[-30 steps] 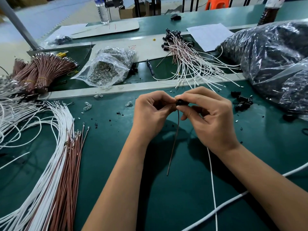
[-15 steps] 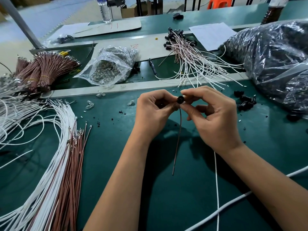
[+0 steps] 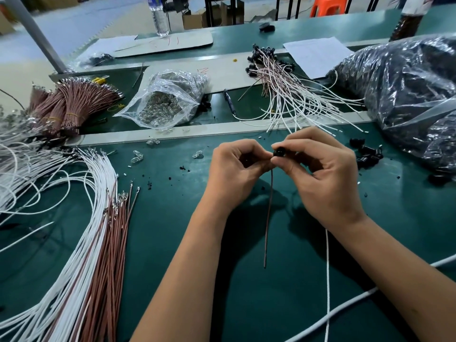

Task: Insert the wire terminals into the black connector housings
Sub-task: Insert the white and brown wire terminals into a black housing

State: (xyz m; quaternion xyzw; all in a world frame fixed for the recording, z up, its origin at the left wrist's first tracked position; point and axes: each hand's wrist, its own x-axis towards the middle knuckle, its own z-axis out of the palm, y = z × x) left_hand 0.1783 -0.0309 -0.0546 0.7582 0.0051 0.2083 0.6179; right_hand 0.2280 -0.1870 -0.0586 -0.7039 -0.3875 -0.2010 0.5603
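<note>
A small round black connector housing [image 3: 280,152] is held above the green table between both hands. My right hand [image 3: 323,174] pinches it between thumb and forefinger. My left hand [image 3: 237,171] has curled fingers pressed against the housing's left side, at the top of a brown wire [image 3: 269,213] that hangs down from the housing. A white wire [image 3: 327,275] drops from under my right hand toward the near edge. What my left fingers hold inside the curl is hidden.
Loose white and brown terminal wires [image 3: 93,230] fan across the left. Spare black housings [image 3: 367,153] lie right of my hands, beside a large bag of black parts [image 3: 407,95]. A clear bag of parts [image 3: 167,102] and finished assemblies [image 3: 283,90] sit beyond the metal rail [image 3: 209,130].
The two hands stay together on the housing. The housing has turned slightly in my right fingers, and the brown wire still hangs below it.
</note>
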